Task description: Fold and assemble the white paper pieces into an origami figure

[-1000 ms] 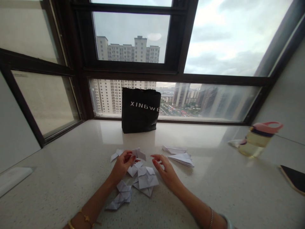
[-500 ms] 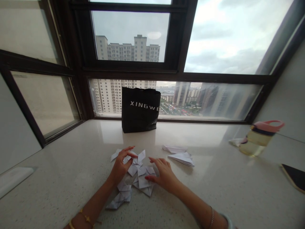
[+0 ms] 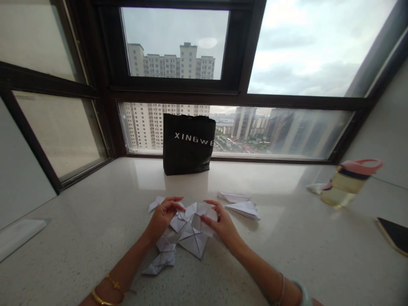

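My left hand [image 3: 162, 219] pinches the edge of a white folded-paper piece [image 3: 178, 222] over the counter. My right hand [image 3: 222, 222] has its thumb and fingers closed on another folded-paper piece [image 3: 207, 219], raised beside the first. The two pieces come close between my hands; whether they touch I cannot tell. Just below them a folded paper square [image 3: 194, 243] with crossing creases lies flat. Nearer me, a crumpled-looking folded piece [image 3: 161, 260] rests by my left wrist. Behind my left hand another folded piece [image 3: 155, 203] partly shows.
Thin folded papers [image 3: 244, 210] lie to the right of my hands. A black bag [image 3: 188, 148] stands by the window. Far right are a pink-lidded bottle [image 3: 344, 187] and a dark flat object [image 3: 395, 233]. At the left edge lies a white object [image 3: 22, 236].
My right hand has closed on a paper piece and lifted it up and away from the pile, uncovering the creased square. My left hand has stayed almost in place.
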Available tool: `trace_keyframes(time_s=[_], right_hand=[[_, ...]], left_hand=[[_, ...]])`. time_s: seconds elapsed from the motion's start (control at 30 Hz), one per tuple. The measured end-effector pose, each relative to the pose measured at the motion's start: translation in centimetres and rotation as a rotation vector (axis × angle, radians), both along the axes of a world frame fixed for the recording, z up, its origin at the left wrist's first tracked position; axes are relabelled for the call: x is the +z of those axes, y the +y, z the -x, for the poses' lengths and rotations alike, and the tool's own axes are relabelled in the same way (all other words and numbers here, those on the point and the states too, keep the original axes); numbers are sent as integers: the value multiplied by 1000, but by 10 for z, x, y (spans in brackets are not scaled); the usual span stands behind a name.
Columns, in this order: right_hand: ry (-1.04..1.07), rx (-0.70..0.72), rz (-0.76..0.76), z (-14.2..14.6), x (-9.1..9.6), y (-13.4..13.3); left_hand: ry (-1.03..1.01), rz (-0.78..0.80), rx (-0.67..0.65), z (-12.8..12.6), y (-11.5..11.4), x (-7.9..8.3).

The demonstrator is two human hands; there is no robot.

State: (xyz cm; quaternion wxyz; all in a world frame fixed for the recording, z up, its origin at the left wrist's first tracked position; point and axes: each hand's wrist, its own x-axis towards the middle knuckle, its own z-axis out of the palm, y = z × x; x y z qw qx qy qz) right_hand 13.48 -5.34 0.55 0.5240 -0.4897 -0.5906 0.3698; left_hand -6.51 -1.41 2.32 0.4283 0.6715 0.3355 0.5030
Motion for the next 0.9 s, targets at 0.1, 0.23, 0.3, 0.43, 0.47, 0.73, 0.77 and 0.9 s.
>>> trace_keyframes(time_s=[0.1, 0.23, 0.3, 0.43, 0.47, 0.73, 0.77, 0.9], right_hand=[[1, -62, -37, -5, 1, 4], [4, -152, -101, -12, 5, 6], [28, -215, -152, -15, 7, 5], [95, -220, -232, -14, 13, 2], [125, -175, -227, -13, 14, 0], [-81, -253, -450, 3, 17, -16], [-165, -281, -521, 4, 18, -19], [-482, -70, -656, 10, 17, -28]], left_hand=[[29, 68, -128, -1, -1, 2], [-6, 199, -302, -1, -1, 3], [-41, 185, -269, 0, -1, 3], [-23, 203, -176, -3, -3, 7], [-23, 218, -173, -4, -4, 7], [35, 343, -295, -15, -7, -1], [25, 404, -370, -16, -8, -1], [-186, 589, -574, -19, -18, 3]])
